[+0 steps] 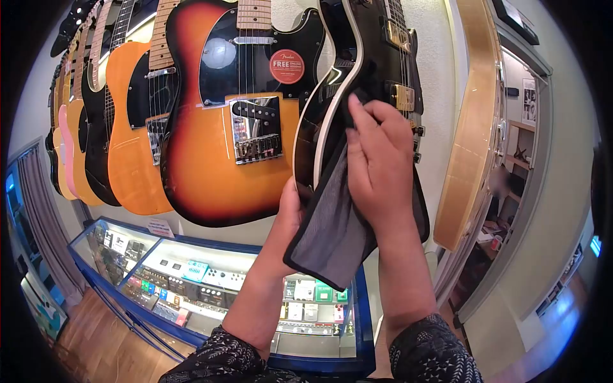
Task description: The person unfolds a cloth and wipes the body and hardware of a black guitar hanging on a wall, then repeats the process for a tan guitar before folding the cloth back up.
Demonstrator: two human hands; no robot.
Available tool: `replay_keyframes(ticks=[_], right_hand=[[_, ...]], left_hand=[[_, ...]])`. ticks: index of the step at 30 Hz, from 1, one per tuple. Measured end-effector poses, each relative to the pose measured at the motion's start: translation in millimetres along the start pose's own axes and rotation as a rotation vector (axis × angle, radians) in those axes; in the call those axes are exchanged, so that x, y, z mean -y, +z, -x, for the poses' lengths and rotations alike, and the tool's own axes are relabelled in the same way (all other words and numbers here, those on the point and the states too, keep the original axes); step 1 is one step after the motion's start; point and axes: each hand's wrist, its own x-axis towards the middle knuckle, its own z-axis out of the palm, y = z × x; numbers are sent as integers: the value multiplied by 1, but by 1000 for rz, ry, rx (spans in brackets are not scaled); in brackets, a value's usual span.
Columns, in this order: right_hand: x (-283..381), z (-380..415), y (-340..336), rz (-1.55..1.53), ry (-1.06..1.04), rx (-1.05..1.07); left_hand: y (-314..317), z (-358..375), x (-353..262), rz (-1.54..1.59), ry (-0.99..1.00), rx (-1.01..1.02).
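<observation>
A glossy black electric guitar (pixel 383 57) with cream binding and gold pickups hangs on the wall. My right hand (pixel 377 159) presses a grey cloth with a black border (pixel 332 233) against its body, fingers curled over the cloth near the lower pickup. My left hand (pixel 288 214) is mostly hidden behind the cloth and the guitar's lower edge, gripping the body from below. Both arms reach up from patterned dark sleeves.
A sunburst guitar with a red round sticker (pixel 236 115) hangs just left, then an orange one (pixel 131 127) and several more. A natural-wood guitar (pixel 469 140) hangs at the right. Below stands a blue-framed glass case (pixel 211 281) of effect pedals. A doorway opens at the right.
</observation>
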Motion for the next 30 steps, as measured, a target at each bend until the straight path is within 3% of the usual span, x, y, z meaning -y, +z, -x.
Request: replay_keyframes(ticks=[1,3,8,10,12,15,16,18,21,23,25,28,30], right_hand=[[2,6,-2,-20,-19,21],[13,37,-10,-64,-52,66],[13,71,-17,-172,-90,153],[8,41,-11,-122,-100,92],[-2,8,1,-28,-106,-3],[-16,-24,8,74,-61,-100],[-17,-26,9,81,-59,-121],[-7,-16,6,125,-43,-77],[22,41,-7,37,4,28],[33,63,-11,-58,16,72],[33,63,-10,-93,18,85],[17,19,0,-20,0,24],[4,-21,9,14,25,-50]], left_hand=[[-1,-2,2,42,-12,-4],[-10,4,19,-305,301,114],[-17,-2,24,-346,272,137],[9,-4,-7,375,-143,-12],[-15,-1,20,-263,121,13],[-14,-1,11,-673,406,177],[-16,-2,13,-673,385,212],[-15,-3,19,-144,144,133],[-7,1,22,-87,166,32],[-14,-2,18,-326,309,138],[-11,-1,16,-329,316,110],[-21,-3,19,-422,340,115],[-23,2,15,-652,445,184]])
